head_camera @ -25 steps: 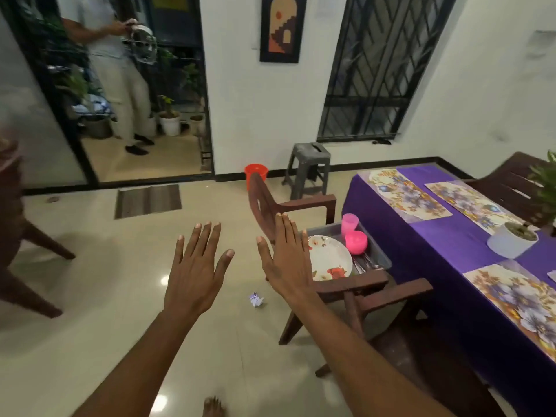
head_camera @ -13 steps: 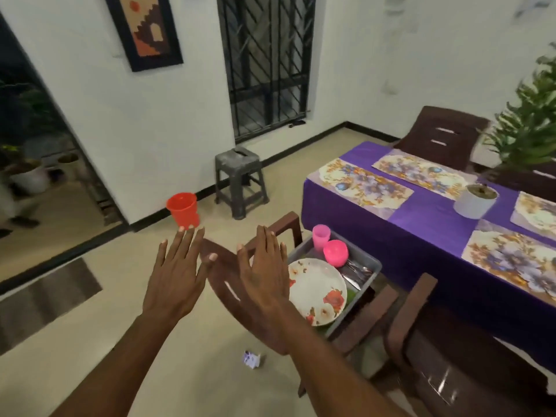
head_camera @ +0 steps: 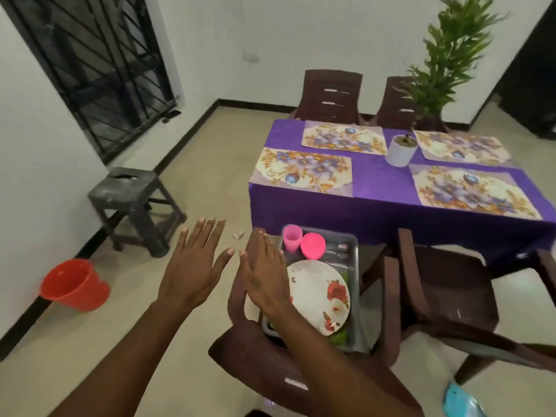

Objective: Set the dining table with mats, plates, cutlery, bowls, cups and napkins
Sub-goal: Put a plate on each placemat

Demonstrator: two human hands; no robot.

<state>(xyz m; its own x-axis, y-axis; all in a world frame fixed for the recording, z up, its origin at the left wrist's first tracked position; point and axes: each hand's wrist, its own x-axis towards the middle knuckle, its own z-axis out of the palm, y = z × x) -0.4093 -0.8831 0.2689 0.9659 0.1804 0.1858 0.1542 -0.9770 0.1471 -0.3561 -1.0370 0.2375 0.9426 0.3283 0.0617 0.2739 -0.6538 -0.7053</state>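
Note:
Both of my hands are stretched out flat with straight fingers and hold nothing. My left hand [head_camera: 192, 266] hovers over the floor; my right hand [head_camera: 266, 273] hovers at the left edge of a grey tray [head_camera: 355, 296] on a brown chair [head_camera: 270, 365]. The tray holds a floral plate [head_camera: 319, 296], a pink cup [head_camera: 291, 237], a pink bowl [head_camera: 313, 245] and cutlery [head_camera: 338, 251]. The purple-clothed table [head_camera: 382, 188] beyond carries several floral mats, the nearest left one [head_camera: 304, 170] and the nearest right one [head_camera: 472, 191].
A white pot [head_camera: 401, 151] stands mid-table. Brown chairs surround the table, one [head_camera: 445, 296] right of the tray. A grey stool [head_camera: 135, 206] and a red bucket [head_camera: 75, 285] stand by the left wall. A tall plant [head_camera: 448, 55] is behind the table.
My view has swung right, from the doorway to the table. Both hands stay flat and empty, now over the tray's left side.

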